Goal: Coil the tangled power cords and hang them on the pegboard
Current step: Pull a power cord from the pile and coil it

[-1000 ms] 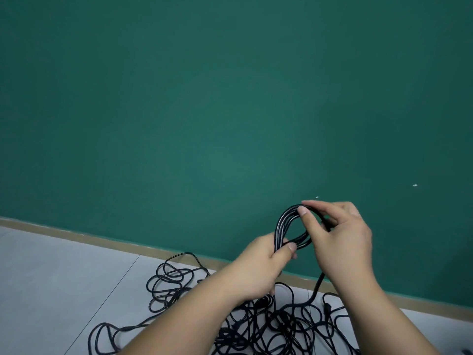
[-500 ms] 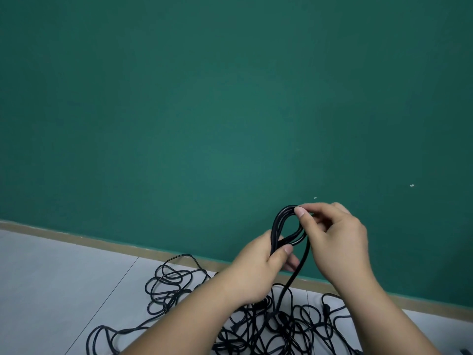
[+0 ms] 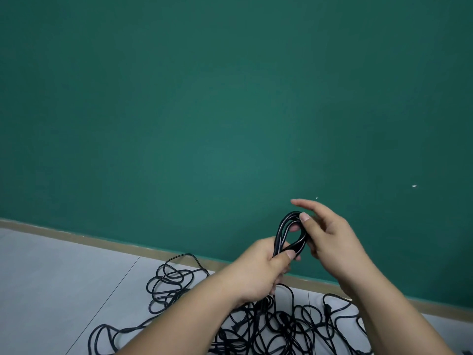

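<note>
A small coil of black power cord (image 3: 281,228) stands upright as a narrow loop in front of the green wall. My left hand (image 3: 258,272) grips the coil's lower end, thumb across the strands. My right hand (image 3: 330,242) pinches the top of the loop between the thumb and a finger that shows through the loop, while its index finger sticks out straight above. The cord runs down from my left hand into a black tangle of cords (image 3: 281,326) on the floor. No pegboard is in view.
The green wall (image 3: 204,111) fills most of the view, with a tan baseboard (image 3: 102,239) along its foot. Grey floor tiles (image 3: 51,290) lie to the left, with loose cord loops (image 3: 169,280) spread over them.
The strand that hung from my right hand has been laid onto the coil. My right index finger has lifted off and straightened. My left hand keeps its grip.
</note>
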Demonstrator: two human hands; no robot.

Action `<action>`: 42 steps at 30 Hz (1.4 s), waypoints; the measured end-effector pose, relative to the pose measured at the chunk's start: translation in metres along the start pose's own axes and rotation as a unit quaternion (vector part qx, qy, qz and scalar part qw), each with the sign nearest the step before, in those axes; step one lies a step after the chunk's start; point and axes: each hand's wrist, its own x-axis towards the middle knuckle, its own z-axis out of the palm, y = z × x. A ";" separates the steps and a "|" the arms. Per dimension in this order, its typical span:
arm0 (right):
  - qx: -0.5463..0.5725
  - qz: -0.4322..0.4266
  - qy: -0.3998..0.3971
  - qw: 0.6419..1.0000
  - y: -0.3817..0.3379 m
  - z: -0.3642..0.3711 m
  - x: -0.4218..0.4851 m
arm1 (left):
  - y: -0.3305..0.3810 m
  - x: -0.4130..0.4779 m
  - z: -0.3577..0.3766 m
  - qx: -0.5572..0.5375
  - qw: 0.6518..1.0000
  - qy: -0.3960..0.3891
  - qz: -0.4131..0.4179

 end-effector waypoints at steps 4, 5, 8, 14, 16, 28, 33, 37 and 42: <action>-0.156 -0.030 0.022 0.987 0.005 0.001 0.003 | 0.003 0.000 0.002 0.011 1.000 0.014 -0.001; -0.152 -0.037 0.033 0.987 0.005 0.001 0.003 | 0.005 0.000 0.002 -0.009 1.000 0.011 -0.001; -0.077 -0.050 0.050 0.995 0.005 0.000 0.003 | 0.011 -0.002 -0.001 -0.020 1.000 -0.013 0.005; 0.086 0.002 0.016 0.996 0.003 0.008 -0.007 | 0.003 -0.002 -0.011 0.018 0.999 0.031 0.001; 0.104 0.044 -0.017 0.993 0.002 0.011 -0.008 | 0.006 0.000 -0.016 -0.058 0.994 0.091 0.023; 0.065 0.072 -0.306 0.947 0.002 0.049 -0.025 | 0.029 0.001 -0.055 -0.336 0.862 0.350 0.144; -0.027 0.065 -0.364 0.929 0.003 0.048 -0.020 | 0.034 -0.004 -0.073 -0.329 0.816 0.438 0.185; -0.143 0.031 -0.315 0.938 0.015 0.050 -0.021 | 0.021 -0.006 -0.103 -0.265 0.808 0.501 0.162; -0.068 -0.106 -0.052 0.991 -0.001 0.033 -0.017 | 0.003 -0.002 -0.111 -0.113 0.896 0.423 0.081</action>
